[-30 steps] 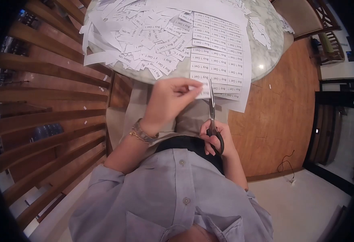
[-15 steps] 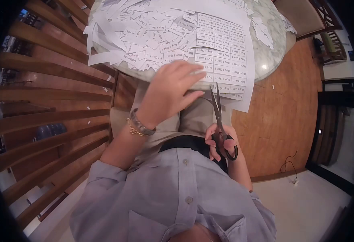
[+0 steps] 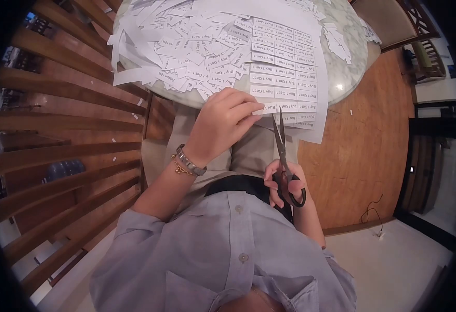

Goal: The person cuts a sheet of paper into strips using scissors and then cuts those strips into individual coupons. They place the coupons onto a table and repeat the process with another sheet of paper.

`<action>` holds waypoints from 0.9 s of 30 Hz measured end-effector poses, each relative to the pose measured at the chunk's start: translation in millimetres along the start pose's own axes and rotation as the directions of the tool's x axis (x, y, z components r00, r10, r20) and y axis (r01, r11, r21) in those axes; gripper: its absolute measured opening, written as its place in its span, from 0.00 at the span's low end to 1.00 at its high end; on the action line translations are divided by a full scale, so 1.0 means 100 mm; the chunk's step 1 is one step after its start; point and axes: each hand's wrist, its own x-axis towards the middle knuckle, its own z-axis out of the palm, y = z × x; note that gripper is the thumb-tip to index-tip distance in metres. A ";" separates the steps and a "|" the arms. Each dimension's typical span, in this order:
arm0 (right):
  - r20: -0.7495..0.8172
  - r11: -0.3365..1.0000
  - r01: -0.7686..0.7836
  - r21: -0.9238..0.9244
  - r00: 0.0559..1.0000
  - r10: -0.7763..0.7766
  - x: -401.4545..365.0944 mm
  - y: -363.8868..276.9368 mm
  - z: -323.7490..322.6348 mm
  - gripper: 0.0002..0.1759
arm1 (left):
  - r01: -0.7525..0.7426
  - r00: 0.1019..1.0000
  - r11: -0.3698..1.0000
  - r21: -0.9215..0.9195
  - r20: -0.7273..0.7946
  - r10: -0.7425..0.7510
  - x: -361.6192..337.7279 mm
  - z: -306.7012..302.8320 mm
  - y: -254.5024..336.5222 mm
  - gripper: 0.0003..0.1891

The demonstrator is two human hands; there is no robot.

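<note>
My left hand (image 3: 227,120) pinches the left end of the lowest row of a printed sheet (image 3: 286,80) that reads "Buy 1 Get 1". This sheet lies over the table's near edge and is cut into rows. Black-handled scissors (image 3: 281,145) are held in my right hand (image 3: 286,183), blades pointing away from me and slightly apart, their tips at the lower rows near my left fingertips. To the left of the sheet a heap of small cut paper slips (image 3: 199,54) covers the table.
The round marble table (image 3: 350,78) bears more slips (image 3: 337,42) at its right side. A slatted wooden chair back (image 3: 72,122) stands at the left. Another chair (image 3: 384,23) is at the upper right. A cable (image 3: 372,210) lies on the floor at the right.
My left hand has closed from spread fingers into a pinch on the sheet's lower left end. The right hand and scissors have hardly moved.
</note>
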 end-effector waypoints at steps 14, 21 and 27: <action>-0.059 0.996 0.050 -0.070 0.997 -0.055 0.24 -0.04 -0.05 0.38 | 0.024 1.000 0.998 -0.056 0.010 -0.023 0.00 0.00 -0.02 0.09; -0.068 0.996 0.060 -0.069 0.996 -0.065 0.28 -0.05 -0.04 0.35 | 0.032 0.999 0.998 -0.058 0.003 -0.032 0.00 0.00 -0.02 0.09; -0.075 0.996 0.053 -0.071 0.995 -0.058 0.28 -0.06 -0.04 0.33 | 0.032 0.999 0.997 -0.065 -0.004 -0.033 0.00 0.00 -0.01 0.09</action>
